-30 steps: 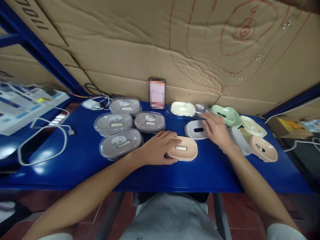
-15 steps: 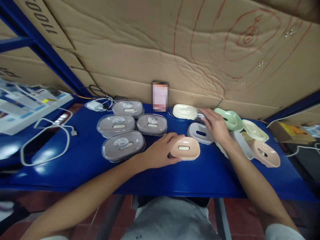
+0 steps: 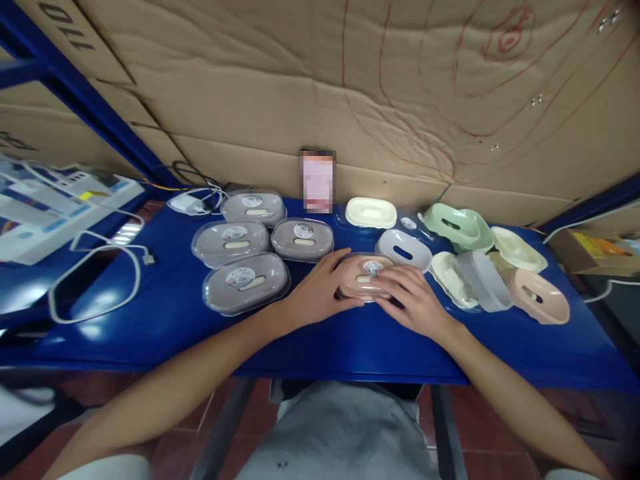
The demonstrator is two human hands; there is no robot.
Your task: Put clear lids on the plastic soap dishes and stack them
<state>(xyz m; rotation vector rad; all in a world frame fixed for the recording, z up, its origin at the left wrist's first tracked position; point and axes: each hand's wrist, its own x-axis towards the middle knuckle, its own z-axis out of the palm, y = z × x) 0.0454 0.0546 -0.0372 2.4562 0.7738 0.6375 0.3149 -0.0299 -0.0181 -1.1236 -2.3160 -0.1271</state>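
Observation:
A peach oval soap dish (image 3: 356, 289) with a slot lies in front of me on the blue table. My left hand (image 3: 318, 293) is curved round its left end, thumb at the near side. Over the dish sits a clear plastic lid (image 3: 373, 268) with a round sticker. My right hand (image 3: 419, 300) has its fingers closed on the right side of this lid and partly covers it. Whether the lid is fully seated, I cannot tell. Behind, a lilac soap dish (image 3: 420, 256) and a cream dish (image 3: 371, 213) lie nearby.
Several lidded grey soap dishes (image 3: 245, 283) stand on the left. Right lie a green dish (image 3: 473, 230), another peach dish (image 3: 553, 300) and a clear lid (image 3: 409, 224). A phone (image 3: 318, 181) leans on the cardboard (image 3: 225, 87). A white cable (image 3: 135, 287) lies left.
My right hand has come from the back of the table toward me, bringing a clear stickered lid onto the peach dish. My left hand stays on the dish.

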